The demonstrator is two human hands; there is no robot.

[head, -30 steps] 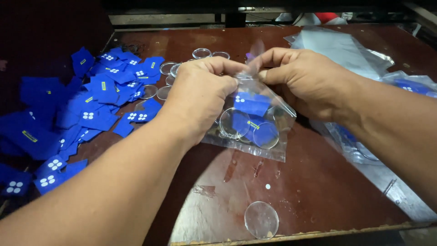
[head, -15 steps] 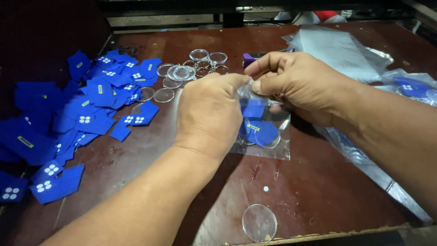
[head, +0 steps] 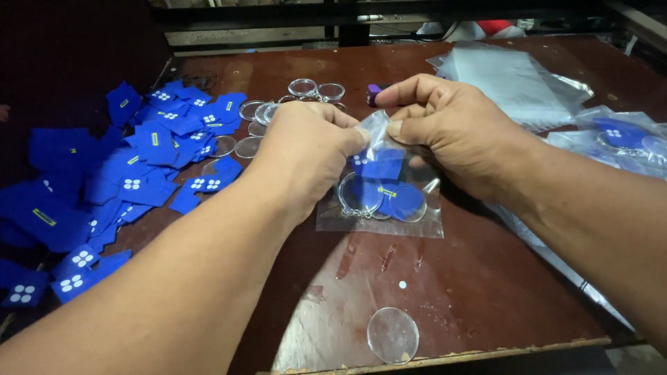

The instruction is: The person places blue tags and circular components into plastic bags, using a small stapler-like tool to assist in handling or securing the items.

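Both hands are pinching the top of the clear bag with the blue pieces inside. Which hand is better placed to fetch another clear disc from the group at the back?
Probably the left hand: the clear discs lie just beyond it, while the right hand can keep pinching the bag.

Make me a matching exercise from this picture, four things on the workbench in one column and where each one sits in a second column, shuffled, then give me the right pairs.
Things:
1. small clear bag
2. blue cards
3. single clear disc
4. stack of empty clear bags

Places:
A. far right of the table
B. near edge of the table, alone
C. pinched at its top by the left hand and right hand
D. heaped on the left side

Pairs: 1-C, 2-D, 3-B, 4-A
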